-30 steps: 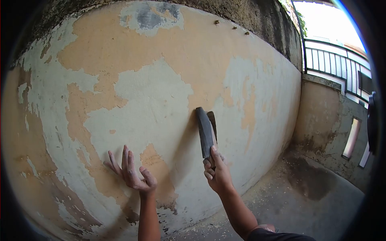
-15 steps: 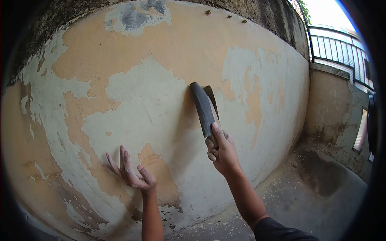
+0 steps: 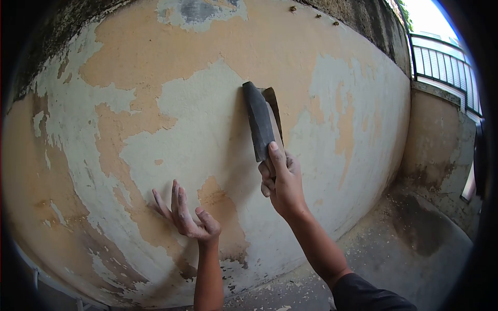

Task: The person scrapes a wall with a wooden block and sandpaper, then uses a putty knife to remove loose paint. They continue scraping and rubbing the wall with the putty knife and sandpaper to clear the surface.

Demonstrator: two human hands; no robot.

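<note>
My right hand [image 3: 281,179] is wrapped round the lower end of a dark sheet-like tool [image 3: 258,122], perhaps folded sandpaper round a block, with the thumb on its near face. The tool stands nearly upright against the wall [image 3: 192,124], whose peach paint is peeling and shows pale patches. Whether its far side touches the wall is hard to tell. Lower and to the left, my left hand [image 3: 189,215] is raised with fingers spread, holding nothing, close to the wall beside a peach patch [image 3: 220,207]. Dust coats its fingers.
Paint flakes lie on the grey floor [image 3: 363,264] along the wall's foot, with a dark stain [image 3: 420,223] at the right. A low side wall [image 3: 436,135] carries a metal railing [image 3: 441,65]. Rough dark masonry [image 3: 358,26] tops the wall.
The view has shifted, so the wall's patches appear farther right. My right hand and the tool have moved up and a little left along the wall. My left hand stays spread.
</note>
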